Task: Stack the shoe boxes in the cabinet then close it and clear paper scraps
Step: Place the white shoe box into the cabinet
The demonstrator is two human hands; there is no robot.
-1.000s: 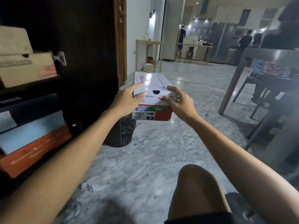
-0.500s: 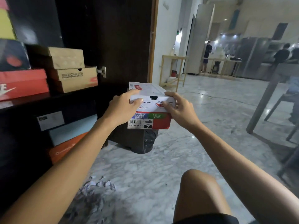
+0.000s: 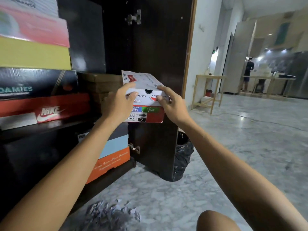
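A white and red Skechers shoe box point(image 3: 144, 84) is held in the air in front of the dark cabinet point(image 3: 116, 39). My left hand point(image 3: 119, 102) grips its near left corner and my right hand point(image 3: 171, 105) grips its near right corner. Brown boxes point(image 3: 101, 84) sit on the shelf just left of it. A stack of boxes fills the far left of that shelf, with a red Nike box point(image 3: 50, 109) at the bottom. Paper scraps point(image 3: 110, 212) lie in a heap on the marble floor near my knee.
The open cabinet door point(image 3: 160, 47) stands right behind the held box, with a black bin bag point(image 3: 183, 157) at its foot. An orange and blue box point(image 3: 113, 155) sits on the lower shelf. A wooden table point(image 3: 208, 90) and a person stand far off to the right.
The view has swung left and closer to the cabinet. The held box has risen to the level of the middle shelf and moved nearer to the brown boxes. Both hands keep their grip.
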